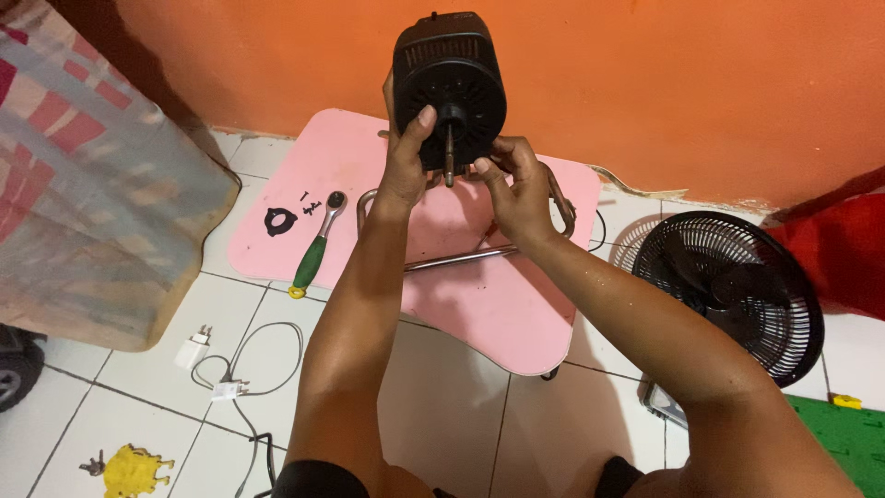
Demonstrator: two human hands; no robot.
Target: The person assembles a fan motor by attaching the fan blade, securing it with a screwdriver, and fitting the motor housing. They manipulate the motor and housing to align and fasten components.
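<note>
A black fan motor housing [450, 69] stands upright on a metal tube stand [461, 258] over a pink board [498, 295]. Its shaft [449, 152] points toward me. My left hand [408, 157] grips the housing's left side, thumb on the front face. My right hand [516, 184] sits just right of the shaft, fingers pinched at the base of the motor, on what I cannot tell.
On the board lie a green-handled ratchet wrench [318, 244], a black ring nut [280, 221] and small screws [310, 200]. A black fan grille with blades [728, 286] rests on the tiles at right. White charger [192, 350] and cables lie at lower left. A patterned cloth [83, 184] hangs at left.
</note>
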